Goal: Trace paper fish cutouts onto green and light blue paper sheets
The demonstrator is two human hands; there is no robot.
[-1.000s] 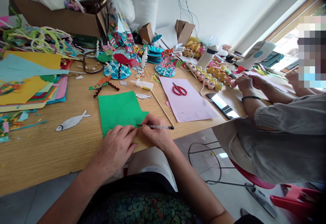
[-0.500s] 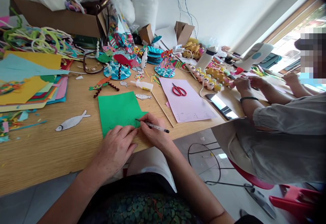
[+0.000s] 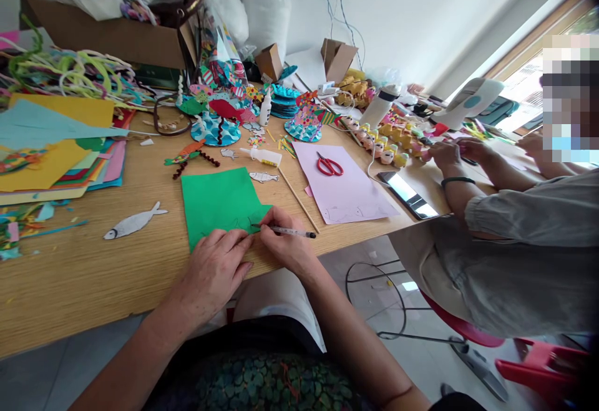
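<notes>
A sheet of green paper (image 3: 219,198) lies at the table's front edge, with thin dark lines drawn along its lower part. My left hand (image 3: 221,260) rests flat on its near edge, fingers stretched out and pressing it down. Pinched in my right hand (image 3: 286,244) is a pen (image 3: 294,232) with a clear barrel and a black end; its tip touches the green paper near the right corner. To the left lies a white paper fish (image 3: 133,221). Beyond the green sheet are a smaller fish cutout (image 3: 263,177) and a white glue bottle (image 3: 262,156).
Red-handled scissors (image 3: 330,165) rest on a pink sheet (image 3: 349,196), right of a thin wooden stick (image 3: 299,200). A phone (image 3: 408,194) lies farther right, near a co-worker's hands (image 3: 447,154). Coloured paper (image 3: 51,149) is stacked at left; fish decorations (image 3: 215,125) stand behind.
The pen and my right hand have shifted slightly to the right, and the pen leans a little lower. A bit more of the drawn line shows on the green paper. My left hand stays put.
</notes>
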